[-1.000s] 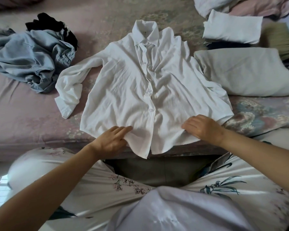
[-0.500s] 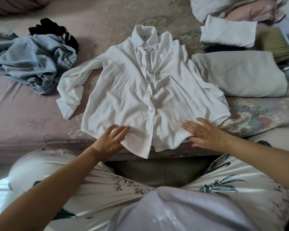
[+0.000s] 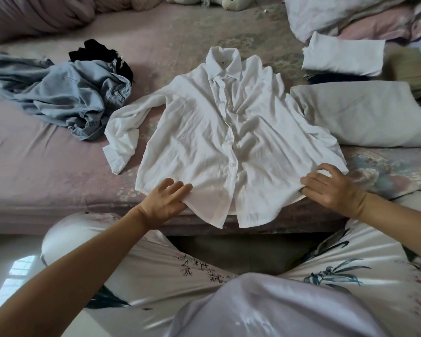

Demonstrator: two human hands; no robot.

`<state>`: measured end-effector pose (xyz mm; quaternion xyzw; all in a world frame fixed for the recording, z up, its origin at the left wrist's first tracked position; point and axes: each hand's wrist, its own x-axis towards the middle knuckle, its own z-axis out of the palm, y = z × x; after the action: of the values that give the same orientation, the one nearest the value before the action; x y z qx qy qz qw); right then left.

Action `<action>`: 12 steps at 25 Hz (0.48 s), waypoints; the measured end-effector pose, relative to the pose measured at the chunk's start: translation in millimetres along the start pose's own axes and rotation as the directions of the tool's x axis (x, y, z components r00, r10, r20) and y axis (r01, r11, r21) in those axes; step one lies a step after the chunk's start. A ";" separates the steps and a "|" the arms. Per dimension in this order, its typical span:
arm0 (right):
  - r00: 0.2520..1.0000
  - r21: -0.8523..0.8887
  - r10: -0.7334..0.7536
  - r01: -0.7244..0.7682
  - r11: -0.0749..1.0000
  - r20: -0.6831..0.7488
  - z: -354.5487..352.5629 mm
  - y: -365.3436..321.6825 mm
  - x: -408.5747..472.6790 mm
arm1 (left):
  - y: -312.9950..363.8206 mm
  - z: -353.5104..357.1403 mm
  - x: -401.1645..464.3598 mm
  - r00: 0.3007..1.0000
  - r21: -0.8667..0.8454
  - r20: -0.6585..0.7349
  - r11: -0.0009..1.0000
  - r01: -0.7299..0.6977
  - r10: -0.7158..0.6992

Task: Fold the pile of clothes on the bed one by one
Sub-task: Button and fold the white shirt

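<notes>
A white collared shirt (image 3: 204, 132) lies spread face up on the bed, buttoned, with its collar at the far end. Its left sleeve (image 3: 122, 139) is bent beside the body and its hem hangs slightly over the bed edge. My left hand (image 3: 165, 203) rests flat, fingers straight, on the hem's lower left part. My right hand (image 3: 333, 190) lies on the hem's right corner with its fingers bent and fingertips pressing the cloth. To the left sits the unfolded pile: a crumpled blue denim garment (image 3: 66, 93) with a black garment (image 3: 100, 52) behind it.
Folded pieces sit at the right: a cream one (image 3: 365, 115) and a white one (image 3: 343, 57) over something dark. A green brush (image 3: 413, 71) and heaped bedding (image 3: 350, 15) lie beyond. My knees in floral trousers (image 3: 326, 276) are against the bed edge (image 3: 58, 220).
My right hand has slid to the right along the hem and its fingers have bent. My left hand has stayed on the hem's left part. The camera has tilted up a little.
</notes>
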<state>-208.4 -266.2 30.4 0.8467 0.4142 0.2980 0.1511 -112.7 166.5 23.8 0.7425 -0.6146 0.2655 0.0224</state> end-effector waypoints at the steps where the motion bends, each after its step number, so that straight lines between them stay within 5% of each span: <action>1: 1.000 0.002 0.006 -0.005 1.000 -0.013 -4.8 4.7 1.5 | -2.8 -6.4 1.1 1.000 0.003 0.005 1.000 0.001 -0.001; 8: 0.989 -0.068 0.143 -0.141 0.988 0.030 -7.4 9.7 2.0 | -8.4 -28.2 19.2 0.985 0.085 -0.046 0.981 0.172 -0.168; 12: 0.916 0.133 0.389 -0.376 0.917 -0.097 -29.1 29.7 25.6 | -35.9 -58.6 35.1 0.923 0.087 -0.147 0.925 0.370 -0.356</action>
<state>-196.4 -263.8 77.6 0.8987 0.2649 0.3491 0.0166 -97.4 164.7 99.4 0.8249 -0.4474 0.3385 0.0688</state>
